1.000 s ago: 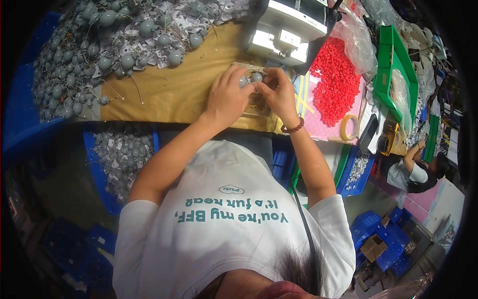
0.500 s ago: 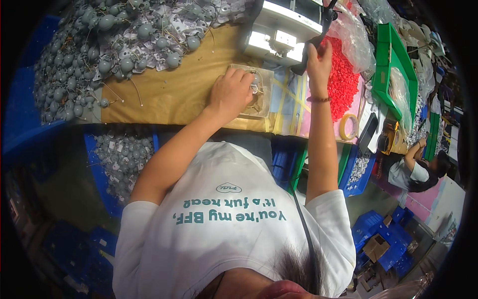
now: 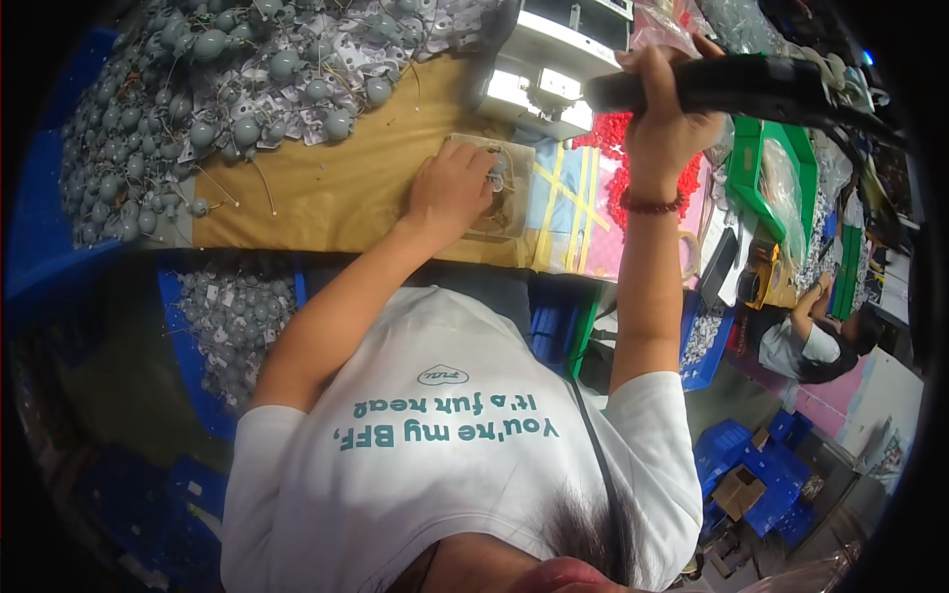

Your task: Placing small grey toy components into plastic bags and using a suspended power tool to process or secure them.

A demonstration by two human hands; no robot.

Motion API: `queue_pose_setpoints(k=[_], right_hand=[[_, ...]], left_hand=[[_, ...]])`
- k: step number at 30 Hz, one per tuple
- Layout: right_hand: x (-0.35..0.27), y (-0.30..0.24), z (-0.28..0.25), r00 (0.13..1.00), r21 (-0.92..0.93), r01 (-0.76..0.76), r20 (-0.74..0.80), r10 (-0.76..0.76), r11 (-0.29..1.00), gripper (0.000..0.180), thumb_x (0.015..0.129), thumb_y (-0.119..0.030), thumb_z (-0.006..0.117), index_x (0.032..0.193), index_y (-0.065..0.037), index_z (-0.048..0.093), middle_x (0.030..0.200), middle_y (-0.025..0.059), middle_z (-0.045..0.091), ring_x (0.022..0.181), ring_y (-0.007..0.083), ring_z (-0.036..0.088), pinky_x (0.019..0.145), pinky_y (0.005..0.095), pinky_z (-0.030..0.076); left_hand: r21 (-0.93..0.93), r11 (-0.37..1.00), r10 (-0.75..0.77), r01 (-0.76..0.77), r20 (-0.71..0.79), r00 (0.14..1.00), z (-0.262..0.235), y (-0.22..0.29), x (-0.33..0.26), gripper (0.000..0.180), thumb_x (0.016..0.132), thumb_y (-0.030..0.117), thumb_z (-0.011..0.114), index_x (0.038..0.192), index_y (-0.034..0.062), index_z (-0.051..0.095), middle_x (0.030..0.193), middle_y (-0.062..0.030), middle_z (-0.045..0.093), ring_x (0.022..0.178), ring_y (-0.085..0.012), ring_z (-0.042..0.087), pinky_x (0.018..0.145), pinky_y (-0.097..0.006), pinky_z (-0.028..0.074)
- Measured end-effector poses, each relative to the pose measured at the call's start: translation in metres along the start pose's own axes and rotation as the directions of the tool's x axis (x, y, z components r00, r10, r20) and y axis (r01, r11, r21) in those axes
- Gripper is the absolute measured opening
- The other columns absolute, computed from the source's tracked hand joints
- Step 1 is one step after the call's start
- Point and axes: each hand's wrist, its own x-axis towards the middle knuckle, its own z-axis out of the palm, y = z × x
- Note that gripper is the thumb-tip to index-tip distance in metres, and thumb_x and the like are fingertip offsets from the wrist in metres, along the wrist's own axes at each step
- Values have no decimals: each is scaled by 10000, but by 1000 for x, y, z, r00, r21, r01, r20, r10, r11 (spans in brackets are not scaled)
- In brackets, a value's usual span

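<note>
My left hand (image 3: 450, 188) lies flat on the tan bench top (image 3: 336, 203) and presses a small grey part with wires into a shallow beige fixture (image 3: 504, 183). My right hand (image 3: 672, 114) is raised above the bench, fingers wrapped around a black, long-bodied power tool (image 3: 736, 84) that hangs with a cable at its right end. The tool is held roughly level, up and to the right of the fixture. A dark bead bracelet sits on my right wrist.
A heap of grey round wired parts (image 3: 227, 89) covers the bench's far left. A white machine (image 3: 539, 69) stands behind the fixture, with red small parts (image 3: 618, 158) and green trays (image 3: 766, 173) to the right. Blue bins (image 3: 213, 316) hold more grey parts. Another person (image 3: 811, 341) sits at right.
Both hands were together on a small grey part. My right hand left it, rose to the right and took hold of the black tool; my left hand set the part down in the fixture.
</note>
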Motion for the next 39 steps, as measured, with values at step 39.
queue_pose_setpoints(k=[39], right_hand=[[-95,12,29,947,19,-310,98,307,950,672,771,128,692,1362,33,389,770,33,609,668,95,589,645,242,491]], left_hand=[[-28,999,41,-43,-94,995,6,-9,1,377,691,102,748,1017,89,557,942,-84,573,919,-309,574,741,-422,493]])
